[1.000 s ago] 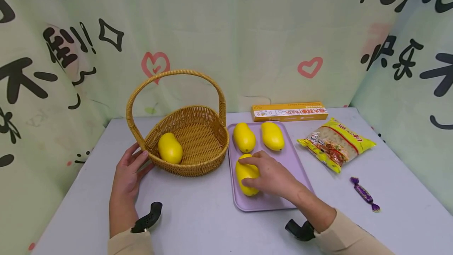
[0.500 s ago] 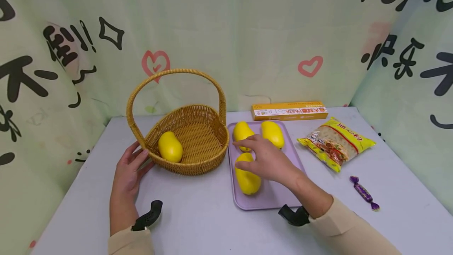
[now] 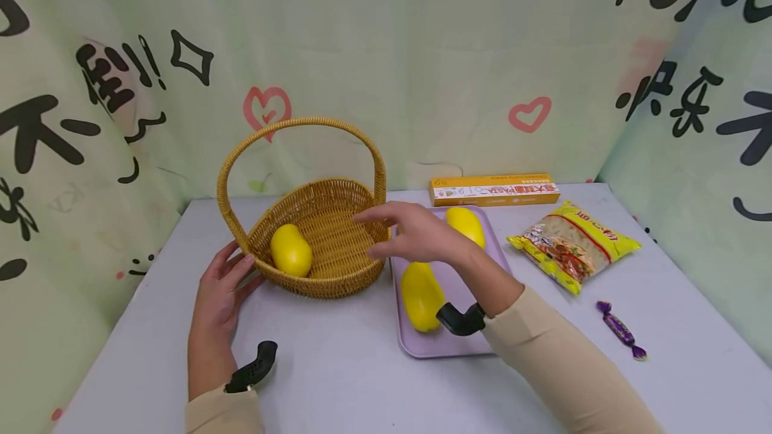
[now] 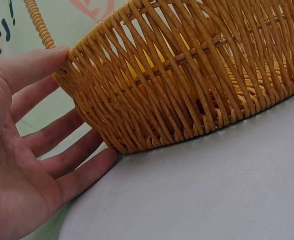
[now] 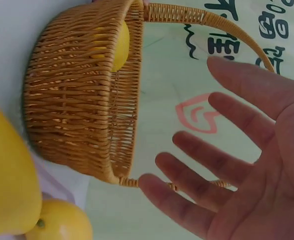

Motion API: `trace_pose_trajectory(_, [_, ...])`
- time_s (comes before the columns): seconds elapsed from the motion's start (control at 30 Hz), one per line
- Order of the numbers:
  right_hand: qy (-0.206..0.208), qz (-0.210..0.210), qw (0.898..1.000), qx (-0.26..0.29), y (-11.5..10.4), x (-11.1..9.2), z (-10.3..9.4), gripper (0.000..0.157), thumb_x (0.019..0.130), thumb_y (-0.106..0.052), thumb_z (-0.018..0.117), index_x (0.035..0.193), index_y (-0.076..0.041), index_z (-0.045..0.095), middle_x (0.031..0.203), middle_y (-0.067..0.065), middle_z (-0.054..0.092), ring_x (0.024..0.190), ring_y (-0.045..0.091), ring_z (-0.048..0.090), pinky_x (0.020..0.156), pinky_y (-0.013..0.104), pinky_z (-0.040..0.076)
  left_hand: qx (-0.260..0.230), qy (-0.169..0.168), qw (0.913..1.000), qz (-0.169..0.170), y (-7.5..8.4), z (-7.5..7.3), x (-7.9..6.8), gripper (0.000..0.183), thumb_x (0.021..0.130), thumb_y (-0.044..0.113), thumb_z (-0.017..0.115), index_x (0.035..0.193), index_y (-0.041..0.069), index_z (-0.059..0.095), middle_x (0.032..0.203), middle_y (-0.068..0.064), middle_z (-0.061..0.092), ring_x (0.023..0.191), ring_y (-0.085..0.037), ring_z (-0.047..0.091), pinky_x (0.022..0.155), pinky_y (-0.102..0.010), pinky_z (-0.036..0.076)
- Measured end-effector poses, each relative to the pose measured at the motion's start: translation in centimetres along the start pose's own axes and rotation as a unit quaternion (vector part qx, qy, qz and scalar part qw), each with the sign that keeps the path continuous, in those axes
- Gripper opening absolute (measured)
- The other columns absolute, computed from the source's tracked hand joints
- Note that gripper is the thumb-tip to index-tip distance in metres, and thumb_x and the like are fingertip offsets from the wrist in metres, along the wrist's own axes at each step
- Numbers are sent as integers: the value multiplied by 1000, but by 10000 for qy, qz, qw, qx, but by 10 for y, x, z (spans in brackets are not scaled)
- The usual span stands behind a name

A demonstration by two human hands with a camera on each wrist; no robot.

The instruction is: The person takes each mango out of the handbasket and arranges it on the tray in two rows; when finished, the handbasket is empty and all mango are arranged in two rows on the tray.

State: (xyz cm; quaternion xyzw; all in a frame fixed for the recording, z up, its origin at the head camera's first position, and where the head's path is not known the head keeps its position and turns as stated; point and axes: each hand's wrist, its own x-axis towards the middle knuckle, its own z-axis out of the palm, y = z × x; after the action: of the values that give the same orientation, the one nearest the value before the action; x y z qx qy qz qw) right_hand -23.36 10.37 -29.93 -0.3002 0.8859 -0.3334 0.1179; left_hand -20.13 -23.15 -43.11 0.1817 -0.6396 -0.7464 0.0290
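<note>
My left hand (image 3: pixel 220 293) touches the left side of a wicker basket (image 3: pixel 356 283), its thumb at the rim and its straight fingers along the outer wall. One yellow mango (image 3: pixel 291 250) lies inside the basket. My right hand (image 3: pixel 422 233) hovers over the basket's right rim, fingers spread and holding nothing, as the right wrist view (image 5: pixel 251 165) shows. On a purple tray (image 3: pixel 416 350) lie a near mango (image 3: pixel 422 297) and a far mango (image 3: pixel 466 225). The tray's far left part is hidden behind my right hand.
An orange pasta box (image 3: pixel 494 190) lies at the table's back edge. Right of the tray are a yellow noodle packet (image 3: pixel 574 246) and a purple wrapped candy (image 3: pixel 621 330). A printed curtain (image 3: pixel 398 72) surrounds the table.
My right hand has moved left and away from over the tray's mangoes to the basket's right rim, empty throughout. The left hand and the basket have stayed in place.
</note>
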Motion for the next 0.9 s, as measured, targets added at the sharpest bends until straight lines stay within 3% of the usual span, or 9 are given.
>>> trace_pose_trajectory(0.23, [-512,-43,9978,410,-5,32,-5,53,93,-22,77,144,-24,62,146,0,61,137,24,55,111,44,50,-60,4,10000,4,0,2,0,61,103,29,65,159,33,42,154,-3,45,122,-11,59,100,-27,55])
trace_pose_trajectory(0.47, [-1006,215,9945,213,-10,63,-5,53,94,-26,77,144,-27,62,146,2,59,138,23,52,109,43,50,-53,-66,10000,-49,-3,6,-1,63,102,30,66,159,34,40,159,-4,42,125,-12,57,106,-31,52])
trace_pose_trajectory(0.63, [-1207,362,9908,490,-11,81,-3,52,94,-26,77,143,-29,62,147,8,56,125,25,57,89,35,54,-60,-119,9999,-77,-3,6,0,63,102,31,66,159,35,40,160,-4,41,127,-13,56,106,-30,52])
trace_pose_trajectory(0.73, [-1225,470,9890,682,-10,93,0,51,94,-27,77,143,-29,62,147,9,56,117,24,60,84,35,56,-113,-140,9998,-51,-1,5,1,65,100,33,69,159,35,41,160,-4,41,127,-13,57,104,-29,53])
trace_pose_trajectory(0.9, [-1484,506,9826,999,-8,113,6,54,95,-31,75,147,-30,59,152,11,54,130,25,57,99,49,58,-210,-19,9997,-100,1,2,1,65,99,31,71,158,35,43,154,-1,45,122,-10,59,97,-24,57])
